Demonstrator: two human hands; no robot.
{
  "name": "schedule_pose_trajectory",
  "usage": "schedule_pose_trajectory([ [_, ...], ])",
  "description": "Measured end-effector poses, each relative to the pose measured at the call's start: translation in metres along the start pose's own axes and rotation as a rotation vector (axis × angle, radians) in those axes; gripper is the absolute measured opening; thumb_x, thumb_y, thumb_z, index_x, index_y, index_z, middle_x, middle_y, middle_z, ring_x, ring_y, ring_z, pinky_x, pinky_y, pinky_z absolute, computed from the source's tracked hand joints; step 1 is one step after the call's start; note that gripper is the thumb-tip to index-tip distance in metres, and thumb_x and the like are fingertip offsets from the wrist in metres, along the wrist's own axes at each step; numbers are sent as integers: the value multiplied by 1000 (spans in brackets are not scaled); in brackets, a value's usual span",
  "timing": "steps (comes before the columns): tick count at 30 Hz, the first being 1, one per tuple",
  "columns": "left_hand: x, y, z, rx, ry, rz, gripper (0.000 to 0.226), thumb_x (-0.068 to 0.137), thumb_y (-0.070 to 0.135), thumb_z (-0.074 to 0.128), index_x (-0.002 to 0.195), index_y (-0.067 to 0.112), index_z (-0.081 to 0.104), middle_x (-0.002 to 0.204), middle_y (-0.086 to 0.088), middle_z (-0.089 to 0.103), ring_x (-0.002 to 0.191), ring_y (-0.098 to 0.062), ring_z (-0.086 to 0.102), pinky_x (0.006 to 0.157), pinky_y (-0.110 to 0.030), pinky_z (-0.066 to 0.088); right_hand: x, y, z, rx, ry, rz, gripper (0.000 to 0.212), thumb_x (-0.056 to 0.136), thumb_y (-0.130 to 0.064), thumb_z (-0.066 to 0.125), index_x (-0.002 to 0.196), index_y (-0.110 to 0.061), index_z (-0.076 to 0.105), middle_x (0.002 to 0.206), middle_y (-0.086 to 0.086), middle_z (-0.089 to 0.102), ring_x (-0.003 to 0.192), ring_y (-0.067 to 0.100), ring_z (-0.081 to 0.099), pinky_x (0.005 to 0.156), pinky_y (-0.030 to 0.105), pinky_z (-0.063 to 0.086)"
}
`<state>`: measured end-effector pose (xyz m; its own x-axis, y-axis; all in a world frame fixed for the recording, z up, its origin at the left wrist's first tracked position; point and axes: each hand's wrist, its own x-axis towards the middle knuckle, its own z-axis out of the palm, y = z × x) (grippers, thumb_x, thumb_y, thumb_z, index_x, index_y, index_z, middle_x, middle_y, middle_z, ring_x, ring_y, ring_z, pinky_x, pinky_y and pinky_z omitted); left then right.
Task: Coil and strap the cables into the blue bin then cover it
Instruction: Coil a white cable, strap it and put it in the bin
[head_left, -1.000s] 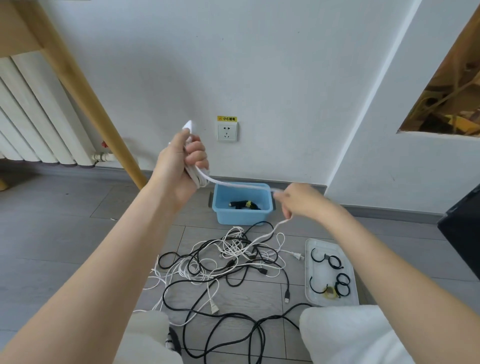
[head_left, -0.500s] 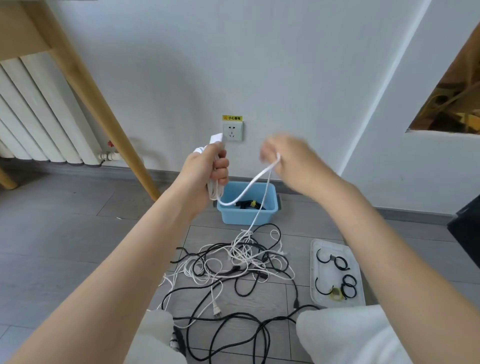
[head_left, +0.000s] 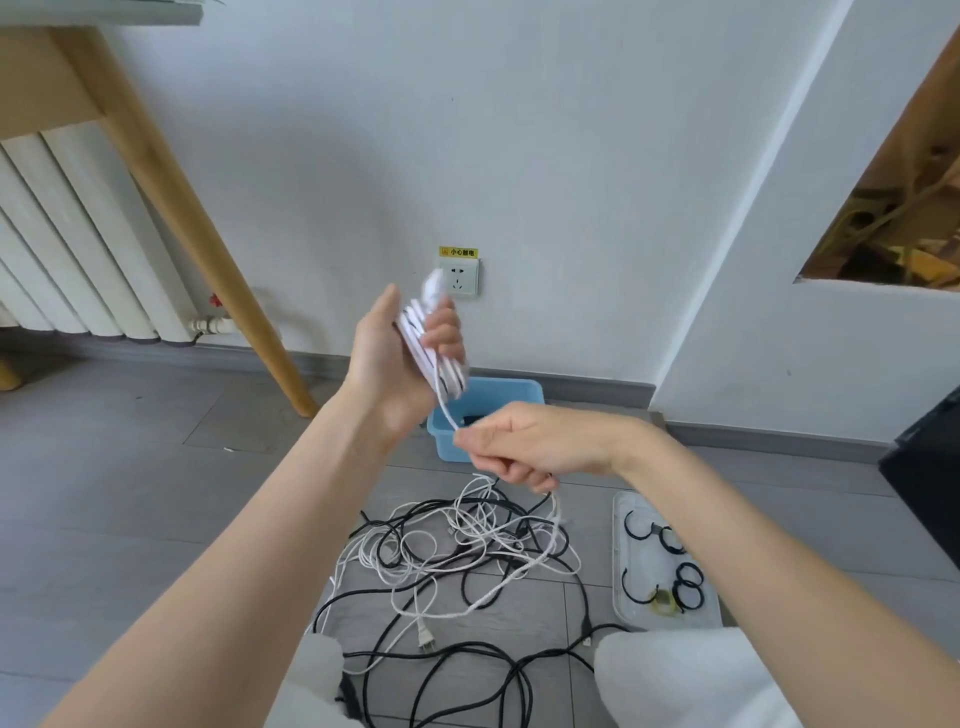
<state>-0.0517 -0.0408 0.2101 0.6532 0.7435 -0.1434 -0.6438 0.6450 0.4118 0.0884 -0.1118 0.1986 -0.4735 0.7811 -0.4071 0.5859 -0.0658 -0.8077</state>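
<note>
Blue bin (head_left: 452, 441) sitting by the wall, half hidden behind both hands, contents unreadable | left hand (head_left: 395, 353) gripping coiled white cable (head_left: 436, 358), plug blurred | right hand (head_left: 524, 452) pinching its trailing length | tangled cables (head_left: 467, 561) lying on grey floor tiles (head_left: 130, 493) | clear lid (head_left: 621, 608) beside them holding black straps (head_left: 688, 587)

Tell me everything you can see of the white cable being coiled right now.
The white cable is flat and flexible. Several loops of it lie folded in the left hand, one end poking above the fingers. A strand runs down to the right hand, which pinches it, then trails from under that hand into the tangled cable pile on the floor.
</note>
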Motion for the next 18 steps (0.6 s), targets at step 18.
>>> schedule_pose_trajectory([
  [18,-4,-9,-15,485,182,-186,61,90,64,26,85,7,48,69,-5,47,56,-16,46,64,-26,38,-18,-3,-32,335,524,-184,27,97,-17,47,79,-9,65,49,-7,29,40,6,17,37,15,15],
])
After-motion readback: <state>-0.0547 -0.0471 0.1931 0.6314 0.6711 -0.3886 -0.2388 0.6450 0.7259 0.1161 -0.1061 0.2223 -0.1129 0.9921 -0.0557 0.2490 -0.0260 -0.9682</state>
